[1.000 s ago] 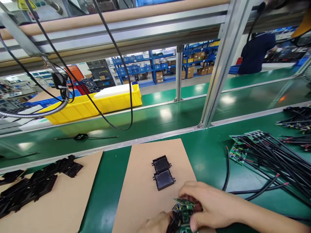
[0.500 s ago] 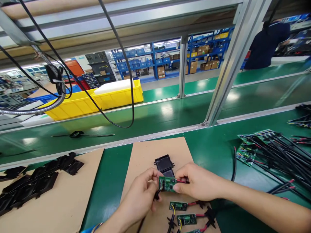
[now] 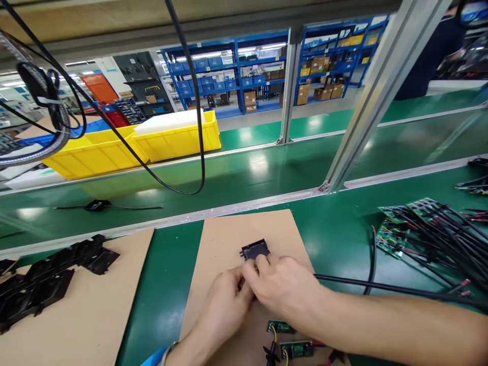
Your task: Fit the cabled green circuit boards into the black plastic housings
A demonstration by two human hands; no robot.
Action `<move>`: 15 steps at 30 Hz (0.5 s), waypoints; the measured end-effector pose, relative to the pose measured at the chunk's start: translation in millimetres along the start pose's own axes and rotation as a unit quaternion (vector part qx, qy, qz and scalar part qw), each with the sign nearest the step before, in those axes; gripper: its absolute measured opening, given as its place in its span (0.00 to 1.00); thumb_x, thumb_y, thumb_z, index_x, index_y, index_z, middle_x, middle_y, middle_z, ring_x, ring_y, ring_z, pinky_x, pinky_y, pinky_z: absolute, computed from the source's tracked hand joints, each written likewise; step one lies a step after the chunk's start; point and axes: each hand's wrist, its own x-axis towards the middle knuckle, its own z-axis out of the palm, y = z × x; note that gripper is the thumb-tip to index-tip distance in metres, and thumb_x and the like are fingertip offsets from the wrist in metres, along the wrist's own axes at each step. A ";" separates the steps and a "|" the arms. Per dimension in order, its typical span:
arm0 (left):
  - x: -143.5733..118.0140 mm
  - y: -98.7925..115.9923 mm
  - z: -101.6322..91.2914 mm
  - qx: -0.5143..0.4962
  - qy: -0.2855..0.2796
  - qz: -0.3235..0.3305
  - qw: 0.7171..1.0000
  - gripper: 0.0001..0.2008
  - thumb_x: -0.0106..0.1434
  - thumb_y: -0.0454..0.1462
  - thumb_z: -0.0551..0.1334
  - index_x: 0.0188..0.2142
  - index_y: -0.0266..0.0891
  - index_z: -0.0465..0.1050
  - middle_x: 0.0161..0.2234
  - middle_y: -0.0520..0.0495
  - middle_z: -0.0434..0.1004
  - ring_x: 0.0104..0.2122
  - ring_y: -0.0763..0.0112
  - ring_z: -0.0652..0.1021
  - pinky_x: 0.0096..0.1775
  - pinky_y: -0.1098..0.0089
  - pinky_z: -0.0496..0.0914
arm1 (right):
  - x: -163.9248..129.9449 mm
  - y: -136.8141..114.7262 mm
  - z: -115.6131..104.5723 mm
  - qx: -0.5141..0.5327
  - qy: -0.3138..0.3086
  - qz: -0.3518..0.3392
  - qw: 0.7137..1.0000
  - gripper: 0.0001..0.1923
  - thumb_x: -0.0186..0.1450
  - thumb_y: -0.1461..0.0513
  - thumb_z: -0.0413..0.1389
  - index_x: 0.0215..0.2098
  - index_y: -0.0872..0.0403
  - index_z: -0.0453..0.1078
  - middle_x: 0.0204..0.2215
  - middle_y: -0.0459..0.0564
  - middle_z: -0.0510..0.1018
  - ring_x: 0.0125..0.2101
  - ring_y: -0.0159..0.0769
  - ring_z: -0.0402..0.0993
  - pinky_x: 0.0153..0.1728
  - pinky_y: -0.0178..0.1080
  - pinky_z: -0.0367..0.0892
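Observation:
My left hand [image 3: 224,300] and my right hand [image 3: 284,287] meet over the near part of a black plastic case [image 3: 256,250], which lies on a cardboard sheet [image 3: 224,234]. Both hands have curled, closed fingers. A dark edge shows between the fingertips, but what they grip is covered; the green circuit board seen earlier is out of sight. From behind my right wrist a black cable [image 3: 354,280] runs off to the right. Below the hands lie small green circuit boards [image 3: 296,349] with yellow and red wires and a black cable fitting [image 3: 271,352].
Black plastic cases [image 3: 49,279] lie on another cardboard sheet [image 3: 102,305] at left. Circuit boards with black cables [image 3: 438,229] are piled at right. Beyond the metal frame post [image 3: 354,107] are yellow bins [image 3: 179,140] and a person [image 3: 427,66]. A cable loop [image 3: 200,127] hangs in front.
Both hands have come together over the black case, with my right hand moving left. The circuit board they held is now hidden. The camera view has shifted slightly.

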 end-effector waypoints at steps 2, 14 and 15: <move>2.0 -1.6 -5.7 0.005 -0.003 -0.005 1.000 0.15 0.66 0.41 0.51 0.26 0.39 0.67 0.20 0.53 0.69 0.22 0.71 0.69 0.25 0.72 0.58 | 2.6 -1.3 1.4 -0.005 -0.004 -0.052 0.999 0.11 0.61 0.69 0.52 0.43 0.58 0.68 0.33 0.58 0.75 0.30 0.43 0.72 0.24 0.38 0.58; 0.0 -24.7 -4.7 0.188 -0.008 0.037 0.981 0.26 0.56 0.43 0.66 0.53 0.41 0.66 0.44 0.43 0.77 0.38 0.55 0.80 0.36 0.64 0.70 | 12.7 56.3 22.6 0.076 -0.076 -0.119 0.987 0.09 0.68 0.55 0.55 0.45 0.48 0.72 0.31 0.45 0.73 0.24 0.31 0.66 0.22 0.36 0.44; -0.4 -25.3 -4.9 0.184 -0.011 0.043 0.982 0.25 0.56 0.42 0.66 0.52 0.41 0.67 0.44 0.44 0.77 0.38 0.55 0.80 0.36 0.64 0.71 | 11.5 55.7 23.6 0.071 -0.074 -0.120 0.987 0.10 0.68 0.57 0.56 0.47 0.47 0.71 0.32 0.45 0.72 0.24 0.31 0.65 0.22 0.37 0.43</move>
